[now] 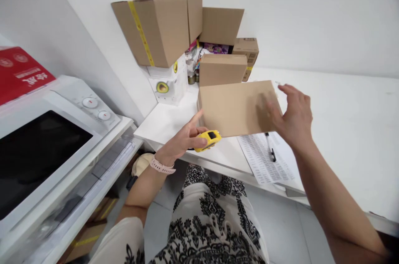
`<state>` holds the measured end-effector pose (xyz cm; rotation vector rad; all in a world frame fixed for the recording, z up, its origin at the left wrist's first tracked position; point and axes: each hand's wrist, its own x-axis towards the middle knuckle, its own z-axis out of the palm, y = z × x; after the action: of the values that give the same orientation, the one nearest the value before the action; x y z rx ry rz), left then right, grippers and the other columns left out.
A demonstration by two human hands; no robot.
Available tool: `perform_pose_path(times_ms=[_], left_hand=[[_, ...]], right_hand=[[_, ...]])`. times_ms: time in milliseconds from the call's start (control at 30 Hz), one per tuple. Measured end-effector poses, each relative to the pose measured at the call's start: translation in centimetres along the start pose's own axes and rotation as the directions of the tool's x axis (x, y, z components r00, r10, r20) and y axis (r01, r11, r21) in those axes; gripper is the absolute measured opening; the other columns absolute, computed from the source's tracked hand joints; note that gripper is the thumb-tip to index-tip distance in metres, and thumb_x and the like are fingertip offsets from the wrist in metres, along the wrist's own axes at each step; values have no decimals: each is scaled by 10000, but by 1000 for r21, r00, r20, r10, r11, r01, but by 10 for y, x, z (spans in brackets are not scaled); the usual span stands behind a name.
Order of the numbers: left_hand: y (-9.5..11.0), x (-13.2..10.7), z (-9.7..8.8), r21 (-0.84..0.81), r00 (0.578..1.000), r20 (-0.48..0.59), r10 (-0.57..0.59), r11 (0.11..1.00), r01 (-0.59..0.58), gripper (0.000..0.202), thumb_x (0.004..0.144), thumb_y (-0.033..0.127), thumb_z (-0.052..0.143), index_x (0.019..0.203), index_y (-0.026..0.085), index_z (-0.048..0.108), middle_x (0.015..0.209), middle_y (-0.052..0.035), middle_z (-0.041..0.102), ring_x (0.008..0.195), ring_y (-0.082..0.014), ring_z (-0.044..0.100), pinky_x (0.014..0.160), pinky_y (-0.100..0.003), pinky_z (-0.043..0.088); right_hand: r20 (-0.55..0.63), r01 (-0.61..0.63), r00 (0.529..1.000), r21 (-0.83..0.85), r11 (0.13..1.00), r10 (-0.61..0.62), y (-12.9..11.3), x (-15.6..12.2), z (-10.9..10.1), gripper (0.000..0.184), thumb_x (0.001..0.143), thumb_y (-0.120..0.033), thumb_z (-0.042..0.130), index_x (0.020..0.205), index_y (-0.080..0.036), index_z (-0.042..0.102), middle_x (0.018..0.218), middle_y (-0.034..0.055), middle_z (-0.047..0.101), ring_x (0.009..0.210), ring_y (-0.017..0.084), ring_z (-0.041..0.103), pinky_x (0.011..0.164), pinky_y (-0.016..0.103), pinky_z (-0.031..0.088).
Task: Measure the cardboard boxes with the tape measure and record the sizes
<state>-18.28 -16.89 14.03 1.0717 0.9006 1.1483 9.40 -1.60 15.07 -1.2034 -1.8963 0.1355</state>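
A closed brown cardboard box (pixel 235 108) lies on the white table (pixel 349 131) in front of me. My right hand (pixel 291 116) rests against the box's right end, fingers bent round it. My left hand (pixel 187 137) is closed on a small yellow device with a dark screen (pixel 209 139), held at the box's lower left corner, forefinger stretched up along the box's edge. A pink watch band circles my left wrist.
A printed sheet (pixel 264 158) with a pen (pixel 270 147) lies under the box's near edge. Stacked cardboard boxes (pixel 162 29) and a smaller box (pixel 222 69) fill the table's back corner. A white microwave (pixel 46 139) stands on a shelf to the left.
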Motion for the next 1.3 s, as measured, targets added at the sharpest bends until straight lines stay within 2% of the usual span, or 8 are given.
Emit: perform_pose_path(times_ms=[100, 200, 500, 700, 767, 867, 1067, 1300], left_hand=[[10, 12, 23, 51, 997, 71, -39, 998, 35, 1363, 698, 371, 894, 1665, 213, -54, 1031, -96, 733, 766, -159, 649, 626, -245, 454], [13, 25, 40, 89, 994, 100, -44, 995, 35, 1320, 734, 320, 864, 1663, 240, -70, 980, -51, 723, 737, -135, 619, 620, -240, 432], [10, 32, 56, 140, 997, 62, -36, 990, 27, 1239, 725, 309, 848, 1670, 229, 51, 1005, -57, 705, 764, -148, 618, 659, -264, 461], [3, 2, 28, 167, 982, -189, 28, 986, 4, 983, 740, 396, 826, 1583, 173, 371, 994, -76, 723, 766, -166, 633, 635, -261, 464], [0, -7, 14, 152, 959, -283, 35, 988, 9, 818, 756, 442, 803, 1473, 157, 531, 975, -83, 736, 788, -181, 649, 668, -272, 491], [-4, -11, -2, 151, 913, -407, 41, 988, 23, 587, 758, 487, 789, 1215, 125, 719, 966, -100, 745, 797, -184, 642, 667, -268, 513], [-5, 3, -17, 85, 847, -522, 97, 995, -62, 503, 753, 528, 768, 1038, 114, 752, 893, -92, 761, 640, -150, 623, 554, -248, 491], [5, 7, -49, -15, 781, -619, 79, 994, -112, 451, 725, 499, 768, 932, 98, 759, 738, -71, 751, 540, -152, 650, 500, -238, 517]], right_hand=[[237, 17, 965, 358, 934, -108, -31, -24, -3, 436, 1002, -569, 490, 1235, -247, 672, 1144, 111, 734, 1074, 290, 680, 940, 515, 557], [512, -166, 841, 554, 815, -177, -52, -41, -7, 433, 974, -617, 537, 1063, -238, 727, 939, 70, 752, 865, 230, 692, 786, 407, 581], [625, -436, 774, 647, 626, -106, -26, -27, -8, 403, 812, -612, 750, 824, -225, 637, 736, 10, 639, 605, 130, 540, 562, 304, 491], [396, -393, 904, 625, 674, 160, 68, 64, -13, 337, 828, -564, 709, 815, -255, 576, 763, 10, 613, 645, 146, 548, 660, 387, 501], [364, -435, 898, 637, 636, 249, 98, 93, -5, 296, 857, -513, 695, 776, -264, 556, 754, -10, 598, 683, 143, 575, 684, 369, 501], [480, -599, 801, 618, 509, 358, 123, 113, 23, 239, 844, -386, 733, 743, -255, 561, 665, -47, 533, 592, 95, 499, 663, 308, 489], [600, -703, 711, 612, 363, 366, 98, 79, 81, 354, 700, -500, 834, 729, -247, 588, 638, 14, 633, 654, 204, 597, 632, 369, 544], [559, -661, 735, 716, 223, 385, 57, 25, 79, 428, 561, -475, 902, 744, -235, 598, 711, -20, 628, 671, 155, 571, 606, 294, 503]])
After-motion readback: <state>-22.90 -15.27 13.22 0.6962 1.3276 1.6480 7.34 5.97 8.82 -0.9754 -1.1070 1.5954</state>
